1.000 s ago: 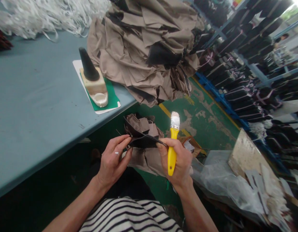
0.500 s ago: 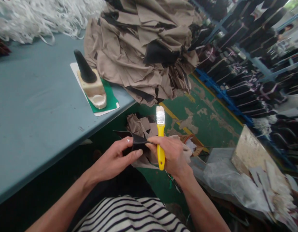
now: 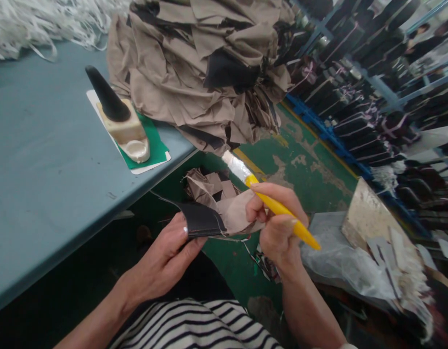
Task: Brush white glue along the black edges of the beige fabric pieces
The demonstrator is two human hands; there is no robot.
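Note:
My left hand (image 3: 167, 249) is closed on the edge of a black leather-like piece (image 3: 202, 219), thumb below and fingers above. Beige fabric (image 3: 237, 211) is joined to that piece and spreads to its right. In my right hand (image 3: 280, 225) is a paintbrush (image 3: 278, 206) with a yellow handle and a metal ferrule. Its pale bristles point up and to the left, over the floor and apart from the black piece. The right fingers lie in front of the beige fabric; whether they also pinch it, I cannot tell.
On the blue-grey table (image 3: 38, 145) a white glue pot (image 3: 127, 131) with a black cone stands on green and white sheets. Behind it is a big heap of beige and black pieces (image 3: 180, 77). White strips (image 3: 56, 22) lie far left. Clear plastic sheeting (image 3: 329, 261) is at right.
My right hand has moved right, off the black piece's edge, and the brush has tipped from upright to slanting left. More of the black piece and beige fabric now shows.

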